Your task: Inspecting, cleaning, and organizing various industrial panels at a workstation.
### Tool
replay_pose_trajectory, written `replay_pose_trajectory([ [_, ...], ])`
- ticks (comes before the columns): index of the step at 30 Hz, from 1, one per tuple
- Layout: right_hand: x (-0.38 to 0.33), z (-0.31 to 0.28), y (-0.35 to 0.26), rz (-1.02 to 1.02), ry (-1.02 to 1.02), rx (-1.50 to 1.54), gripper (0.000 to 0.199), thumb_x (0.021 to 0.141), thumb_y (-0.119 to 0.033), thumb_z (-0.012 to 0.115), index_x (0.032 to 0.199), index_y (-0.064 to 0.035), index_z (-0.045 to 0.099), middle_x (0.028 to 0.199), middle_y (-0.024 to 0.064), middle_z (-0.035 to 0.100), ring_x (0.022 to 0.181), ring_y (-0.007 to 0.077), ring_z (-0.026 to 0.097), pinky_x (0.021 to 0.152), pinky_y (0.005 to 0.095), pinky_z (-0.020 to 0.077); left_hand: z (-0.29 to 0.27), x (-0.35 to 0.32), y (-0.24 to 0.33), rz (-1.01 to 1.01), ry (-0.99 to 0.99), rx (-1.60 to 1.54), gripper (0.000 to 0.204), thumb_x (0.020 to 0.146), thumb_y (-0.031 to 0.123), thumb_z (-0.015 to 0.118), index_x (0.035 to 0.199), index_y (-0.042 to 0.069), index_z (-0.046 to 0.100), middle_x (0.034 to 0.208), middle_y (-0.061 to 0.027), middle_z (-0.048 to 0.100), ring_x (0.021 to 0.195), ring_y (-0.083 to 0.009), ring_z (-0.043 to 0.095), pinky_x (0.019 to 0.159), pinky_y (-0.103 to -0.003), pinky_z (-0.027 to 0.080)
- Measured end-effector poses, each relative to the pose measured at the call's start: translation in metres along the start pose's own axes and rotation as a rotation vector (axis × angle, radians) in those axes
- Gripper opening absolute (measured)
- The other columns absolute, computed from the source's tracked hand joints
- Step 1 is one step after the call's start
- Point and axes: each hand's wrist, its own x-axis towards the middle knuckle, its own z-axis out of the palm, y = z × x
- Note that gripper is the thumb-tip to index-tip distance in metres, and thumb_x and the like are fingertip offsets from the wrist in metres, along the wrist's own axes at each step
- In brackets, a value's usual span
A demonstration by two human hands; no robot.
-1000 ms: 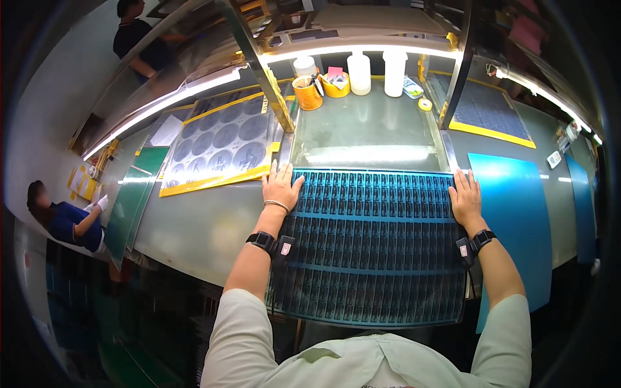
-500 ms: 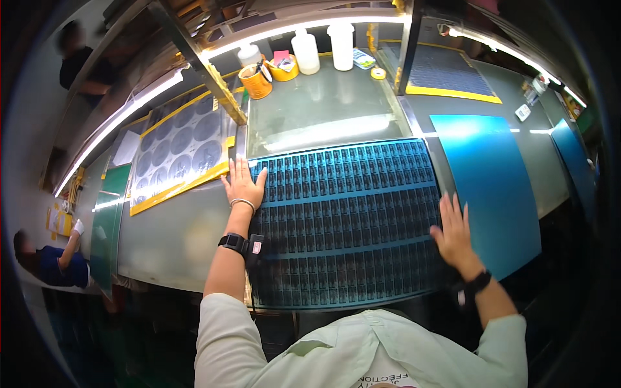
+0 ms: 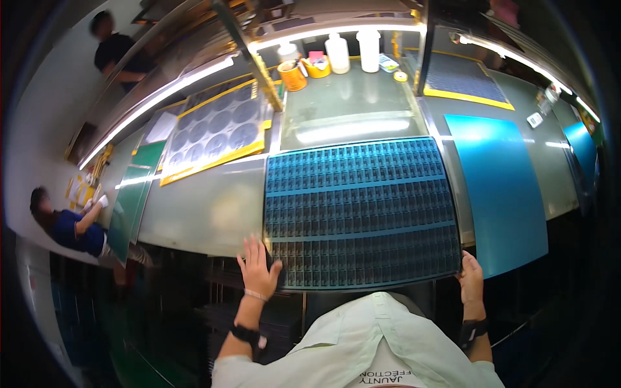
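A large blue panel [image 3: 359,189] printed with rows of small dark rectangles lies before me, its near edge reaching close to my body. My left hand [image 3: 259,268] is open at the panel's near left edge, fingers spread and pointing away from me, thumb beside the edge. At the near right corner, my right hand [image 3: 471,275] has its fingers curled on the panel's edge; part of them is hidden. A plain blue sheet [image 3: 501,181] rests on the table to the right of the panel.
Beyond the panel is a glass-topped surface [image 3: 349,107]. White bottles [image 3: 337,53], an orange tape roll [image 3: 293,75] and a small yellow roll [image 3: 400,76] stand at the back. A yellow-edged film with dark circles [image 3: 217,126] lies left. Two people work farther left.
Both hands have moved toward me along the panel's sides, the right now curled at its near corner. My view has shifted, so the bench appears farther right.
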Motion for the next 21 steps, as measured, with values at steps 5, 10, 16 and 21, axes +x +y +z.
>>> replay_pose_trajectory([
  [5, 0.017, 0.012, -0.035, 0.338, -0.31, 0.127, 0.032, 0.094, -0.024, 0.043, 0.111, 0.0001, 0.054, 0.099, 0.011, 0.064, 0.084, 0.0191, 0.064, 0.073, 0.0315, 0.0531, -0.011, -0.084, -0.014, -0.296, 0.184, -0.351, 0.04, 0.091, 0.031, 0.051, 0.106, -0.004, 0.06, 0.117, -0.0194, 0.057, 0.113, -0.0355, 0.05, 0.093, -0.041, 0.04],
  [10, 0.014, 0.023, -0.081, 0.141, -0.649, -0.169, 0.05, 0.074, -0.01, 0.067, 0.117, 0.0065, 0.049, 0.105, 0.0116, 0.061, 0.092, 0.0204, 0.06, 0.083, 0.0311, 0.0465, 0.003, -0.054, -0.044, -0.893, 0.031, -1.456, 0.022, 0.089, 0.025, 0.055, 0.096, 0.005, 0.06, 0.081, -0.0044, 0.065, 0.07, -0.0158, 0.063, 0.066, -0.031, 0.051],
  [16, -0.037, -0.014, -0.129, -0.112, -0.568, 0.038, 0.047, 0.07, 0.002, 0.064, 0.116, 0.0035, 0.053, 0.108, 0.011, 0.061, 0.098, 0.0209, 0.058, 0.085, 0.0318, 0.0455, -0.039, -0.008, -0.022, -0.569, -0.051, -1.679, 0.025, 0.091, 0.028, 0.052, 0.098, 0.005, 0.06, 0.087, -0.0065, 0.065, 0.076, -0.0186, 0.063, 0.066, -0.034, 0.051],
  [21, -0.014, -0.079, -0.149, -0.467, -0.275, 0.531, 0.052, 0.075, 0.0, 0.056, 0.125, 0.0033, 0.044, 0.12, 0.0138, 0.054, 0.105, 0.0287, 0.056, 0.093, 0.0399, 0.0436, -0.17, 0.156, 0.126, 0.346, -0.075, -1.971, 0.041, 0.096, 0.036, 0.037, 0.12, 0.005, 0.049, 0.116, -0.0103, 0.057, 0.105, -0.0259, 0.056, 0.085, -0.038, 0.048],
])
